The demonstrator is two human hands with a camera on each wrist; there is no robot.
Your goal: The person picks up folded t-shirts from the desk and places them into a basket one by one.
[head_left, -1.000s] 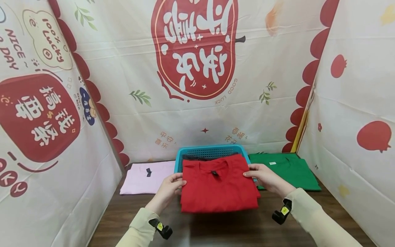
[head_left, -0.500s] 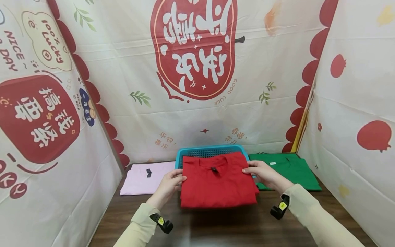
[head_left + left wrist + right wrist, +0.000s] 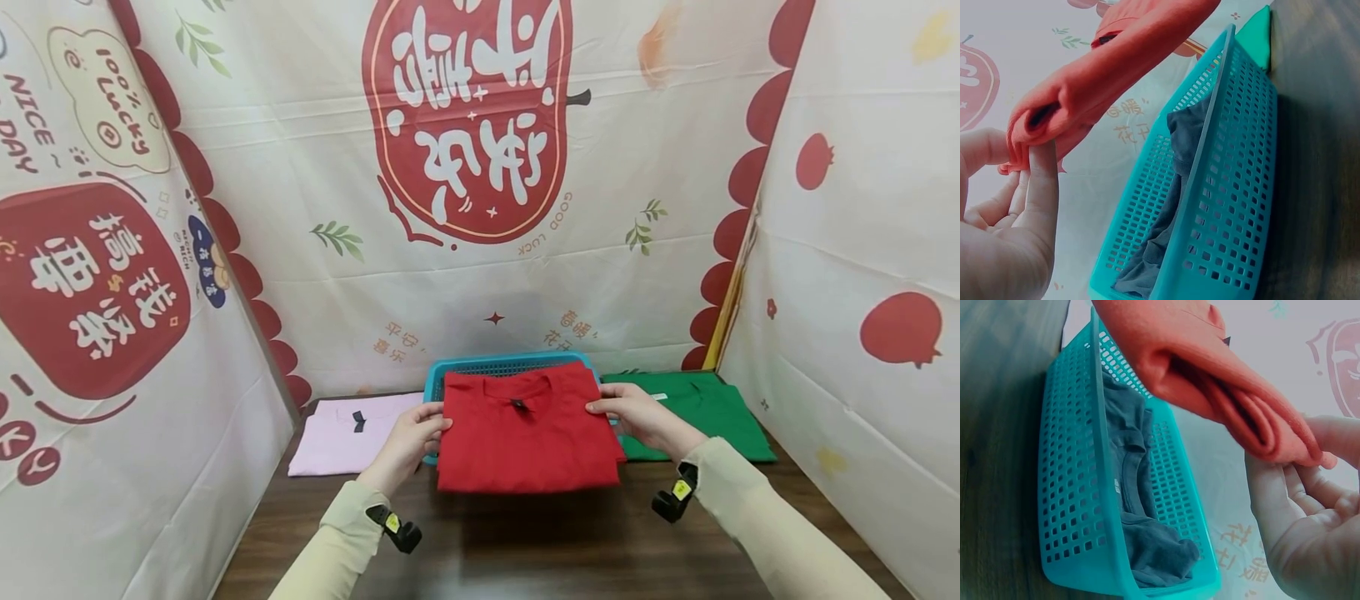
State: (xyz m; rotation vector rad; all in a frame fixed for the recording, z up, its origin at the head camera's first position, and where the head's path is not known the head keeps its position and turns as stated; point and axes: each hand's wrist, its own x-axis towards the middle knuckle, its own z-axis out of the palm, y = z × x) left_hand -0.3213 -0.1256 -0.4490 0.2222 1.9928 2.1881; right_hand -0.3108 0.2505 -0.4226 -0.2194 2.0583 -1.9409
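Head view has the red shirt up off the table, held level-ish by both hands, neck label on top. Left hand has one side edge pinched between thumb and fingers, right hand has the opposite edge the same way, so both grips are closed down to just the thickness of the cloth. As for progress: folding the red one looks done to me, it's a tidy flat rectangle with the layers rolled in at the sides. What's not done is setting it down, since it isn't resting on anything I can see. It's above the front of the blue basket and hides most of it from overhead; no way for me to say from a still whether it's going in or coming out. Both wrist views show dark cloth lying in the basket, not gripped by anyone, and it looks a bit rumpled from there. Pink shirt and green shirt are on the table either side of the basket, pink by the left hand, green by the right, both already folded flat. I'd guess those two need nothing more on the folding front.
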